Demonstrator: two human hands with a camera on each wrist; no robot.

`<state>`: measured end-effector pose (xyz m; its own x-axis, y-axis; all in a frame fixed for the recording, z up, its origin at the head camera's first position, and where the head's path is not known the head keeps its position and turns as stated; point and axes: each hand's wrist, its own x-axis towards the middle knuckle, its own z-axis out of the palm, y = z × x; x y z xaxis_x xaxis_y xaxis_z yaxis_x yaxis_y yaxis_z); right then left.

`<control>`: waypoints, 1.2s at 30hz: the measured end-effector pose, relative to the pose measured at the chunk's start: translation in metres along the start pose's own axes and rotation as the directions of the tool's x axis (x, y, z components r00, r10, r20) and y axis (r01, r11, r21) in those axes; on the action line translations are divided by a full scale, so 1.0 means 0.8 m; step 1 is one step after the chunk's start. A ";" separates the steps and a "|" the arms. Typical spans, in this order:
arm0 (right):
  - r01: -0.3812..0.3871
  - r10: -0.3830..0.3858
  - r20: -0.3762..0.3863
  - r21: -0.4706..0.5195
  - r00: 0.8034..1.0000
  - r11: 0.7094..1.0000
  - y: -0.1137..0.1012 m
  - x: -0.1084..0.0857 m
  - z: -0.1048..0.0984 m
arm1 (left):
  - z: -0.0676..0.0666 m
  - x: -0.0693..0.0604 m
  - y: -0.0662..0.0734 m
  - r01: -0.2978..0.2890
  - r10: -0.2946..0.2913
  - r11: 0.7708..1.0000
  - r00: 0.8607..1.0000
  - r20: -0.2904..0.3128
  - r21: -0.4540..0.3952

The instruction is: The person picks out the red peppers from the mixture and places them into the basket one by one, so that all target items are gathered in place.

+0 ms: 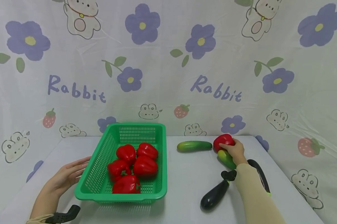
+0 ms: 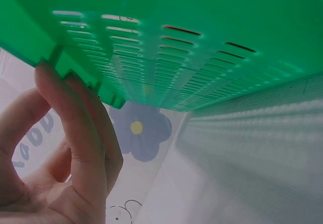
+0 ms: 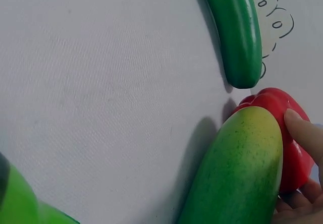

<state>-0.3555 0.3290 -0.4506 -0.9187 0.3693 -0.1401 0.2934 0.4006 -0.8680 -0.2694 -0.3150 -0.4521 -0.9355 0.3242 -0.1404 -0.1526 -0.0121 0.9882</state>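
Note:
My right hand (image 1: pixel 235 150) grips a red bell pepper (image 1: pixel 223 142) at the table's far right, with the thumb (image 3: pixel 303 132) on one side and fingers curled below. A cucumber (image 1: pixel 226 159) lies just in front of that pepper; another cucumber (image 1: pixel 194 146) lies to its left. On the left stands a green basket (image 1: pixel 164 174) with several red bell peppers (image 1: pixel 145 167) inside. My left hand (image 1: pixel 66 175) is at the basket's left side, its fingertips (image 2: pixel 48 77) touching the rim, the fingers mostly extended.
An eggplant (image 1: pixel 214 195) lies on the white table (image 1: pixel 182 183) near the right forearm. Another long dark eggplant (image 1: pixel 259 174) is partly hidden behind the sleeve. A printed cloth (image 1: pixel 168 68) hangs along the table's back and sides.

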 end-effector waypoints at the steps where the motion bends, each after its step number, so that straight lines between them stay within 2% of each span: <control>1: 0.001 -0.001 -0.003 -0.001 1.000 1.000 0.000 -0.001 0.000 | 0.000 0.000 0.000 -0.001 0.001 1.000 1.000 0.003 -0.003; 13: -0.012 0.014 -0.041 0.052 0.999 0.999 -0.001 0.002 -0.007 | 0.000 0.001 0.001 0.003 -0.003 1.000 1.000 -0.005 0.017; 27: 0.059 -0.059 0.005 0.051 0.998 0.997 -0.036 -0.007 -0.004 | 0.000 0.000 -0.001 0.001 -0.001 1.000 1.000 -0.009 0.004; 36: 0.153 -0.156 0.037 0.072 0.987 0.986 -0.059 -0.013 0.008 | 0.000 0.002 -0.001 -0.006 0.006 1.000 1.000 0.003 0.014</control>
<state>-0.3615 0.3007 -0.4112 -0.9623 0.2711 -0.0204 0.1294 0.3905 -0.9115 -0.2706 -0.3147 -0.4531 -0.9353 0.3271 -0.1346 -0.1426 -0.0005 0.9898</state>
